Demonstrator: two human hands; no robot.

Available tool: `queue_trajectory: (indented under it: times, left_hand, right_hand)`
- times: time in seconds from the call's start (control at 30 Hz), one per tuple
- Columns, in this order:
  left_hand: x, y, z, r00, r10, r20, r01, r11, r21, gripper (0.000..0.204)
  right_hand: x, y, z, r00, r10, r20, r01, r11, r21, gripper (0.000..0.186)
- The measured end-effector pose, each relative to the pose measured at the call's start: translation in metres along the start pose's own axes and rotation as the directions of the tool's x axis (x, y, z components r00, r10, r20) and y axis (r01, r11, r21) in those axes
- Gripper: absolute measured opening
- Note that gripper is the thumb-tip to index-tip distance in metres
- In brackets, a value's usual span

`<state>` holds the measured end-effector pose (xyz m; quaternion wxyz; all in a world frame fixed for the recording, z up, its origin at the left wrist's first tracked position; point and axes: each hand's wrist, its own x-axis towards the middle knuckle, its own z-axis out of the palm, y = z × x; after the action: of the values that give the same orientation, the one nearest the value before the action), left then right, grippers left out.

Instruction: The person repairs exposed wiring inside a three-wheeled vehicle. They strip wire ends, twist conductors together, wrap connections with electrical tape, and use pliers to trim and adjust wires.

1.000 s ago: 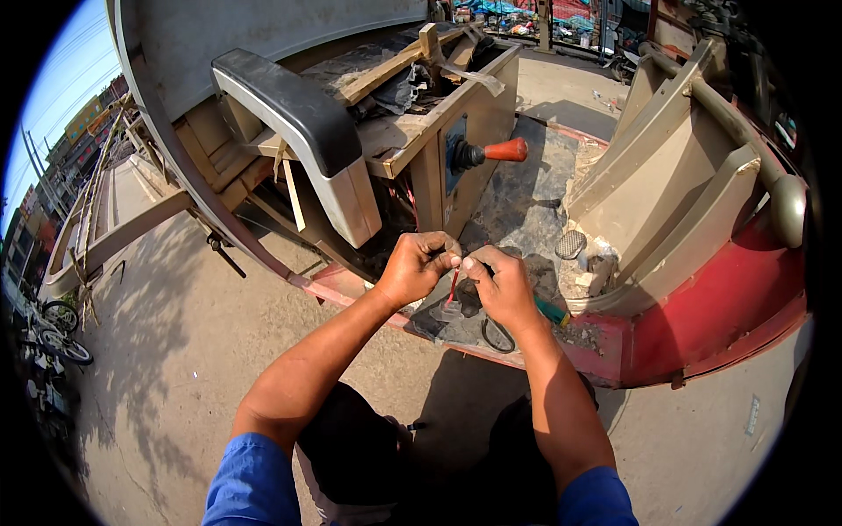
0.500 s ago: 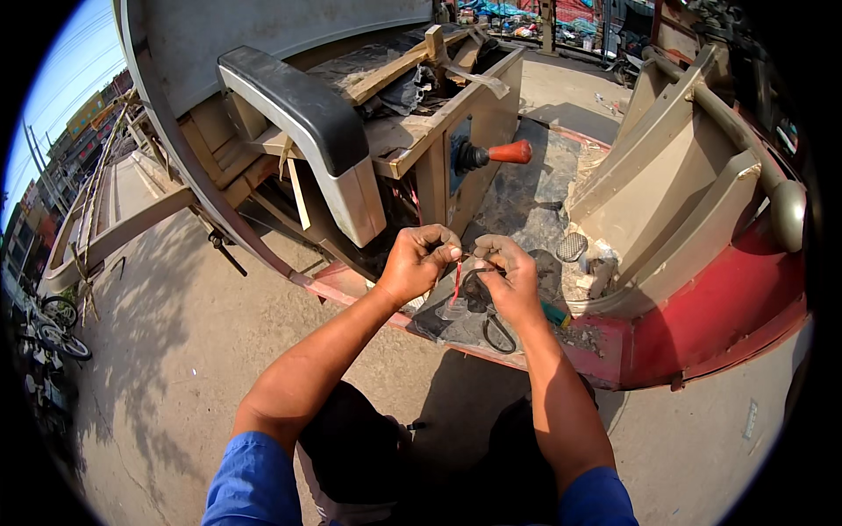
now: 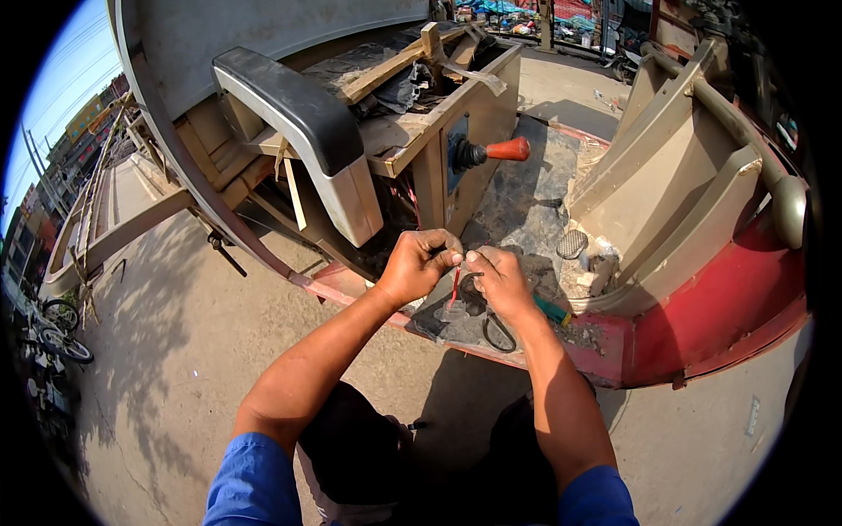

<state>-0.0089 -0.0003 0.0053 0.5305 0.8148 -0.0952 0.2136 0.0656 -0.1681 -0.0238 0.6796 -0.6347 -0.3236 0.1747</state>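
My left hand (image 3: 417, 266) pinches the upper end of a thin red wire (image 3: 454, 287) between thumb and forefinger. The wire hangs down towards a small clear plastic piece (image 3: 453, 312) on the vehicle floor. My right hand (image 3: 500, 280) is closed in a pinch, its fingertips meeting the left ones at the wire's top; what they grip is too small to make out. Below the right hand, a black cable (image 3: 499, 339) curls in a loop over the floor edge. Beside the right wrist lies a green-handled tool (image 3: 551, 310), partly hidden.
An open wooden seat box (image 3: 430, 145) with loose planks stands ahead, with a black-topped armrest (image 3: 303, 114) at its left. A red-knobbed lever (image 3: 507, 149) sticks out from the box. At right rises a beige front panel (image 3: 675, 167) above red bodywork (image 3: 702, 307).
My right hand has moved slightly left and its fingers have closed in, so the fingertips now meet those of my left hand. The left hand stays nearly in place with the red wire.
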Motion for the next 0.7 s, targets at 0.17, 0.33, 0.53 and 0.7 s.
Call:
queue_trajectory:
  times: [0.17, 0.33, 0.53, 0.7]
  left_hand:
    - [0.0, 0.006, 0.005, 1.0, -0.015, -0.018, 0.014, 0.999, -0.034, 0.008]
    - [0.001, 0.002, -0.002, 0.994, -0.101, -0.036, 0.094, 0.984, -0.152, 0.012]
    - [0.001, 0.002, -0.004, 0.99, -0.138, -0.029, 0.131, 0.979, -0.158, 0.012]
    - [0.001, 0.003, -0.001, 0.998, -0.047, -0.031, 0.044, 0.995, -0.086, 0.011]
  right_hand:
    - [-0.006, -0.007, -0.01, 0.896, 0.321, 0.306, -0.441, 0.572, 0.691, 0.023]
    - [-0.002, -0.001, -0.001, 0.976, -0.076, -0.204, 0.094, 0.992, 0.081, 0.016]
    - [-0.005, -0.015, 0.003, 0.775, -0.627, -0.082, 0.521, 0.707, -0.479, 0.02]
    - [-0.006, -0.011, 0.003, 0.864, -0.491, -0.108, 0.426, 0.829, -0.361, 0.01]
